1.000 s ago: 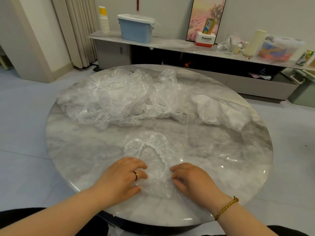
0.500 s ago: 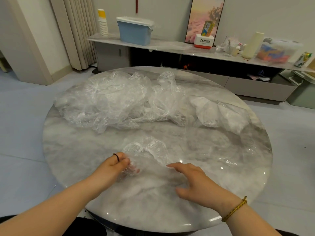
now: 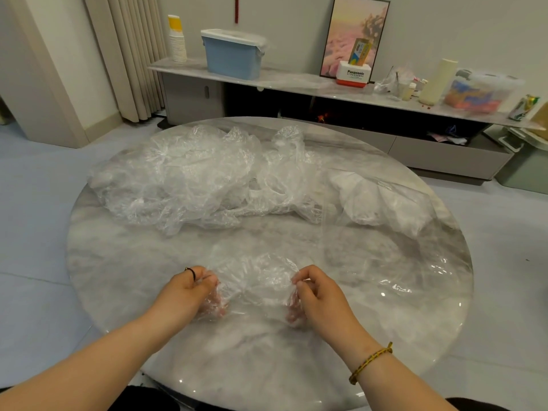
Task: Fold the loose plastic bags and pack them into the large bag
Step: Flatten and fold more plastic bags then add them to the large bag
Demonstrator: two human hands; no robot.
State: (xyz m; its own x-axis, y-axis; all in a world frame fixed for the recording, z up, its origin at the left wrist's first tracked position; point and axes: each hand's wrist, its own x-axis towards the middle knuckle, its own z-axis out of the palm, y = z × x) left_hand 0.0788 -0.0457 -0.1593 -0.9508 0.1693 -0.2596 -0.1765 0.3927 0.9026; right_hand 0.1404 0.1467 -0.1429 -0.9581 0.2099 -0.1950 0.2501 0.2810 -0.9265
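A small clear plastic bag (image 3: 257,280) lies crumpled on the near middle of the round marble table (image 3: 124,262). My left hand (image 3: 189,292) pinches its left edge and my right hand (image 3: 314,292) pinches its right edge, with the film stretched between them. A heap of loose clear bags (image 3: 189,179) covers the far left and middle of the table. A large clear bag (image 3: 385,232) lies spread flat on the right side, with folded film (image 3: 382,200) inside its far end.
Beyond the table runs a low marble-topped cabinet (image 3: 296,81) carrying a blue lidded bin (image 3: 234,54), stacked paper cups (image 3: 177,40), a Panasonic box (image 3: 354,74) and a clear storage box (image 3: 480,91). Curtains (image 3: 130,54) hang at the far left.
Both hands went from pressing flat on the small bag to pinching its two sides. The right hand closed on the right edge and the film is now pulled out between them.
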